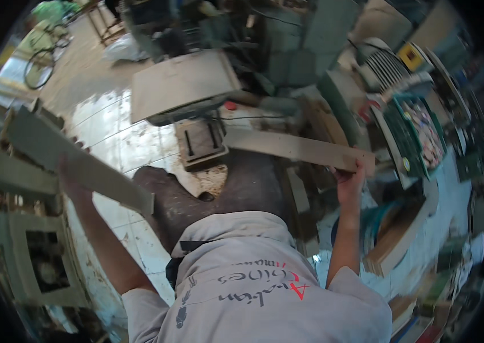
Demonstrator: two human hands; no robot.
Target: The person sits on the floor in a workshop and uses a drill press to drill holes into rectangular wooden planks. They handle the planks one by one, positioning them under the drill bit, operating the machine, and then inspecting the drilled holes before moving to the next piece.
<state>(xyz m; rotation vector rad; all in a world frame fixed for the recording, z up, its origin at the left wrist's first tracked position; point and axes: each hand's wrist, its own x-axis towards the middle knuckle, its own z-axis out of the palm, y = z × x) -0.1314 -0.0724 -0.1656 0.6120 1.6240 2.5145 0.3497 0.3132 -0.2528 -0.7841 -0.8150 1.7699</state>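
Observation:
My left hand, partly hidden and blurred, is closed around a long flat greyish board, which slants down toward my left knee. Out to the right, my right hand grips one end of a second long pale board. That board's other end reaches the small metal platform with two dark slots in front of my knees. Above this platform stands a machine with a broad, pale flat top.
At the right stand a green crate of small mixed pieces, a ribbed motor housing and stacked wooden strips. A square frame and more boards line the left. A bicycle stands far left, beyond the tiled floor.

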